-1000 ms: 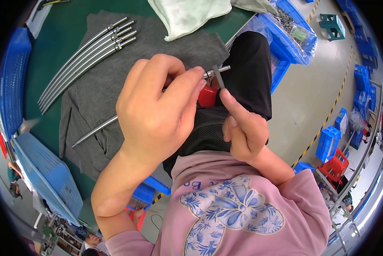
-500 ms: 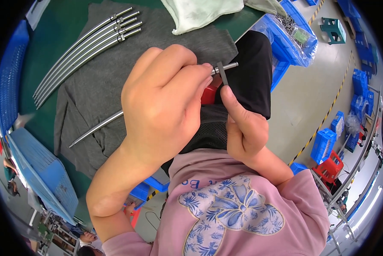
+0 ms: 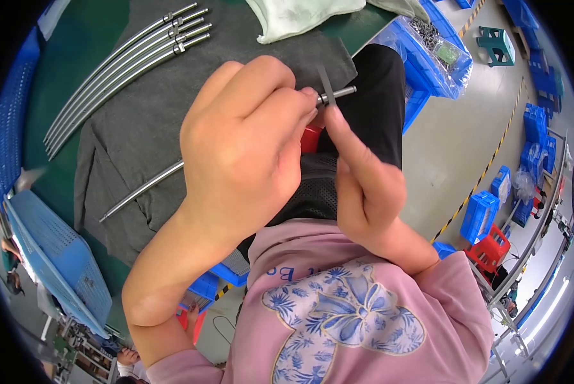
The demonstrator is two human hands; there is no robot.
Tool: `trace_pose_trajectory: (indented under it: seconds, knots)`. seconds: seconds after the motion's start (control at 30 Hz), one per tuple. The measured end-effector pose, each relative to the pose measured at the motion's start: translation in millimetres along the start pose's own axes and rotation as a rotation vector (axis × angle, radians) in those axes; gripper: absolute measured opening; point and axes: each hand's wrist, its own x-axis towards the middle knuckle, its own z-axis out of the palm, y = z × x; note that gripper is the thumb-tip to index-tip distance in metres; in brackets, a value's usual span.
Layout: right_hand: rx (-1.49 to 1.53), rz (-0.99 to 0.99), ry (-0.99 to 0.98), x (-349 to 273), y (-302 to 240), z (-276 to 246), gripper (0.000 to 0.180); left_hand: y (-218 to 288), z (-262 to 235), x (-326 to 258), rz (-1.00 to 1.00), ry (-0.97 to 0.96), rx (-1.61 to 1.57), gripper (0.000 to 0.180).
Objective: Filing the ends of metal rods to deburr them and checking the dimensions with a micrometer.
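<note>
a: table?
b: green table (image 3: 50, 83), cut off at the upper rim and partly hidden on the left by a blue basket (image 3: 10, 96). its right edge runs from the white cloth (image 3: 300, 18) toward the black trouser leg (image 3: 383, 96).

a: grey cloth (image 3: 133, 147)?
b: spread on the table, rumpled; part is covered by the left forearm (image 3: 165, 269). a fan of metal rods (image 3: 124, 67) lies on it and reaches past its left edge.

a: left hand (image 3: 245, 137)?
b: thumb and fingertip together, clamped on a rod near its right end. palm side not seen.

a: right hand (image 3: 370, 185)?
b: closed on the near end of a thin dark strip (image 3: 326, 85), one digit extended along it. opposing fingertip hidden. the gap between the hands is narrow; to the right, floor (image 3: 456, 150) shows beyond the trouser leg.

a: held rod (image 3: 143, 191)?
b: middle hidden by the left hand. left end is over the grey cloth; contact cannot be confirmed. right end projects past the fingertips, in front of the trouser leg.

a: strip?
b: crosses the rod just short of its right tip, touching or nearly so; upper end blurred.
</note>
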Motion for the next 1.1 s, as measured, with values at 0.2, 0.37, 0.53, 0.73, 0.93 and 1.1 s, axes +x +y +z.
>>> trace_pose_trajectory:
  seconds: [0.2,0.37,0.53,0.73,0.93,1.1]
  knots:
    - [0.017,-0.022,0.015,9.8,1.5,3.1,0.049,-1.1,0.7,0.3,0.010,-0.006,0.009,0.017]
    - [-0.016,-0.065,0.011,-13.0,13.9,1.6,0.048,1.0,1.2,1.0,0.004,-0.001,0.009,0.017]
    - [-0.019,-0.111,0.111,0.6,11.7,12.0,0.053,1.1,0.8,-1.0,0.002,-0.002,0.028,0.017]
    - [0.094,0.046,0.043,6.1,6.3,10.3,0.046,0.0,0.4,-0.4,0.008,-0.010,0.024,0.017]
    - [0.178,0.041,0.031,5.2,13.0,8.5,0.048,-0.1,-0.2,0.6,0.034,-0.028,0.023,0.017]
    - [0.182,0.021,0.066,-8.2,19.1,11.3,0.048,1.6,0.4,1.0,-0.006,-0.018,0.003,0.017]
